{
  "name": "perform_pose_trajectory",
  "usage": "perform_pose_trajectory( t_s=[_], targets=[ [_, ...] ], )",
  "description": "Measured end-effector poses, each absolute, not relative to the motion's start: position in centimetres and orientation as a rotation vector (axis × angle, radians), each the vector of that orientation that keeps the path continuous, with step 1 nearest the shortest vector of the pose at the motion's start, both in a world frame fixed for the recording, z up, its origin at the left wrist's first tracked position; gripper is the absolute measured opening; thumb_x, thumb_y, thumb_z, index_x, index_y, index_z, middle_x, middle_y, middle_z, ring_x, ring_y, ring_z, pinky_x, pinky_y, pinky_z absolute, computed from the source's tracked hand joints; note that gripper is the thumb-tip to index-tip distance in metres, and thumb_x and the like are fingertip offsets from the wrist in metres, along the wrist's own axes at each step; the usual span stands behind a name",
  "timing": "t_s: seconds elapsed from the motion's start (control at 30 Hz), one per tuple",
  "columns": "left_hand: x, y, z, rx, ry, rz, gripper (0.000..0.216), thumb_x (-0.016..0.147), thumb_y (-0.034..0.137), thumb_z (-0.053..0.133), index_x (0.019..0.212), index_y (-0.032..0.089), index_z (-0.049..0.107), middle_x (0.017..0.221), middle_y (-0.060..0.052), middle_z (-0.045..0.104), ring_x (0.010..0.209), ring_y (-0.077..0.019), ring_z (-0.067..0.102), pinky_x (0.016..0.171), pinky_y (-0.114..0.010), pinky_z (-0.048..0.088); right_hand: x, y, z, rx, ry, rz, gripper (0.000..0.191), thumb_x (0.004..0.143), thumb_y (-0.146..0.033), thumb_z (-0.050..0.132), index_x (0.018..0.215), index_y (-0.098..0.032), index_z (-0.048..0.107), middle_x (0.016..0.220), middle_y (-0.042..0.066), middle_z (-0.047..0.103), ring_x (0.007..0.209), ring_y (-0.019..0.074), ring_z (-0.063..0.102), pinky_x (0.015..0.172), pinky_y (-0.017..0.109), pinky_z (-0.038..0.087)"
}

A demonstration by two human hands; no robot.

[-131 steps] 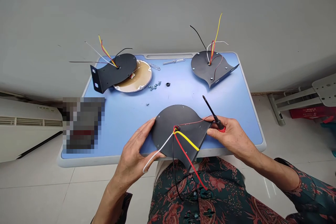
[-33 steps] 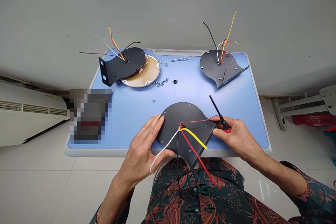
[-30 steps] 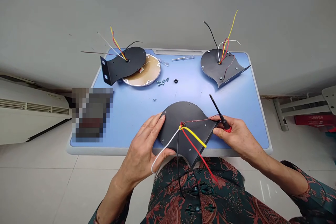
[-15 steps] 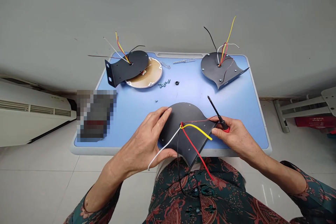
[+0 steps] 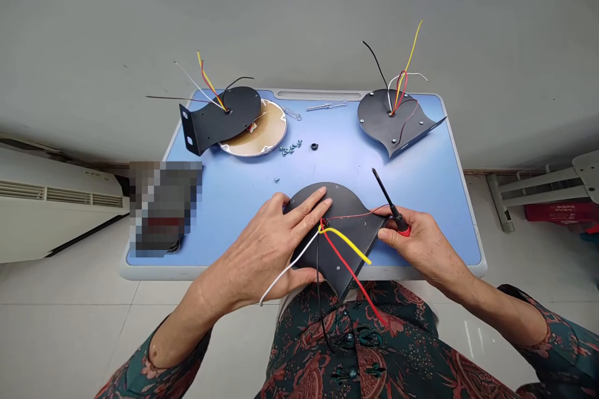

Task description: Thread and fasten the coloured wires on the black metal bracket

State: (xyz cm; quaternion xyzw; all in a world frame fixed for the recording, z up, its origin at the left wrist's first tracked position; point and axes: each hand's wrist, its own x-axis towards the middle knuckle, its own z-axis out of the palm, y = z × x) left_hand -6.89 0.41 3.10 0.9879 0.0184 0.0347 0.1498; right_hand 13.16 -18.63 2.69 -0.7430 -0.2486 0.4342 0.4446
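A dark metal bracket plate [image 5: 349, 202] with a rounded end lies at the table's front edge, partly overhanging it. White, yellow, red, black and thin brown wires come out of a hole near its middle. My left hand [image 5: 269, 246] grips the plate from the left, two fingers flat on top and the thumb at the lower edge. On the right, my right hand [image 5: 423, 240] holds a screwdriver [image 5: 386, 194] with a black shaft and red handle, its tip pointing up and away. Its thumb and fingers also touch the plate's right corner.
At the back left, another bracket plate [image 5: 236, 109] rests on a round tan disc [image 5: 274, 131]. A third plate [image 5: 384, 115], with screws in it, lies back right. Several screws [image 5: 291, 148], a black grommet [image 5: 314, 146] and metal pins [image 5: 326, 106] lie on the blue table [image 5: 234, 218].
My left hand has slid right across the plate, its fingers now flat nearer the wire hole. My right hand with the screwdriver has hardly moved. The view has shifted slightly.
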Motion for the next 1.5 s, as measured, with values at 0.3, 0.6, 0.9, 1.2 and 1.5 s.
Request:
perform_pose_trajectory(
  t_s=[0.3, 0.6, 0.9, 1.2, 1.5],
  targets=[
    [-6.64, 0.70, 3.52, 2.839, 0.008, 0.039, 0.105, 0.078, 0.063, 0.076, 0.161, 0.017, 0.028, 0.162, -0.019, 0.039, 0.094, -0.0308, 0.053, 0.087, -0.053, 0.047, 12.92, -18.55, 2.74, -1.830, -0.594, 1.086, 0.037, 0.075, -0.035, 0.069, 0.108, -0.020, 0.077, 0.087, 0.003, 0.074, 0.085, 0.0213, 0.067, 0.082, 0.036, 0.053],
    [-6.94, 0.44, 3.20, 2.802, 0.041, 0.128, 0.104, 0.078, 0.053, 0.080, 0.160, 0.014, 0.029, 0.158, -0.025, 0.041, 0.111, -0.0379, 0.056, 0.092, -0.057, 0.049, 12.68, -18.45, 2.76, -1.832, -0.578, 1.060, 0.039, 0.073, -0.034, 0.070, 0.109, -0.019, 0.078, 0.084, 0.003, 0.075, 0.078, 0.0191, 0.065, 0.074, 0.033, 0.054],
    [-6.96, 0.58, 3.28, 2.835, 0.007, 0.123, 0.112, 0.077, 0.060, 0.079, 0.162, 0.016, 0.021, 0.160, -0.024, 0.040, 0.106, -0.0370, 0.057, 0.089, -0.055, 0.050, 12.65, -18.41, 2.78, -1.803, -0.573, 1.062, 0.038, 0.073, -0.033, 0.069, 0.107, -0.019, 0.078, 0.079, 0.000, 0.071, 0.073, 0.0159, 0.061, 0.073, 0.030, 0.053],
    [-6.87, 0.53, 3.69, 2.854, -0.024, 0.131, 0.112, 0.079, 0.058, 0.078, 0.161, 0.012, 0.018, 0.158, -0.027, 0.041, 0.103, -0.0360, 0.056, 0.089, -0.056, 0.049, 12.79, -18.37, 2.82, -1.814, -0.584, 1.056, 0.037, 0.073, -0.033, 0.070, 0.107, -0.019, 0.077, 0.080, 0.000, 0.072, 0.074, 0.0162, 0.062, 0.077, 0.031, 0.053],
    [-6.74, 0.42, 3.87, 2.876, -0.021, 0.092, 0.112, 0.079, 0.059, 0.077, 0.161, 0.012, 0.017, 0.158, -0.027, 0.040, 0.102, -0.0367, 0.058, 0.088, -0.054, 0.048, 12.72, -18.12, 2.90, -1.847, -0.583, 1.077, 0.038, 0.071, -0.034, 0.067, 0.105, -0.018, 0.076, 0.085, 0.002, 0.073, 0.078, 0.0182, 0.063, 0.078, 0.033, 0.051]
  ],
)
